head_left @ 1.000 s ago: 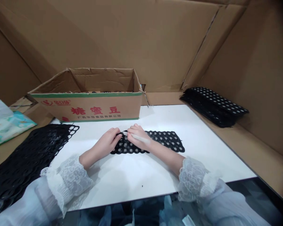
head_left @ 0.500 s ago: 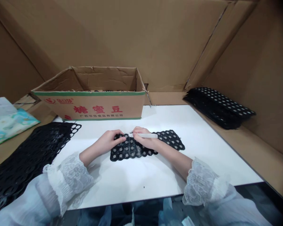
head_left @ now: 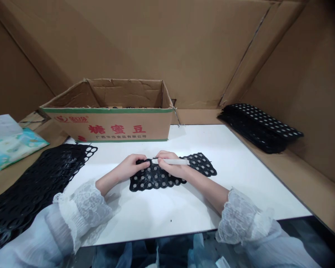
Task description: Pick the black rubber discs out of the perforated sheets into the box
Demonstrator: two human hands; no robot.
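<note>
A black sheet of joined rings with pale discs in them [head_left: 153,178] lies across the white table top. My left hand [head_left: 132,165] grips its upper left edge, thumb on top and fingers behind. In my right hand [head_left: 170,163] is a white pen-like tool [head_left: 175,161], held like a pencil, its tip near the sheet's far edge beside my left thumb. The exact tip is too small to make out. The right hand and forearm cover part of the sheet's middle.
An open cardboard box [head_left: 123,126] stands behind my hands. Black ring sheets [head_left: 41,178] without discs are heaped at left, by a tissue pack [head_left: 16,145]. At right, filled black sheets [head_left: 259,126] are stacked against the cardboard wall [head_left: 304,85].
Both hands keep nearly the same places. The pen-like tool has shifted very slightly, and the sheet's right end sits a little further left and higher.
</note>
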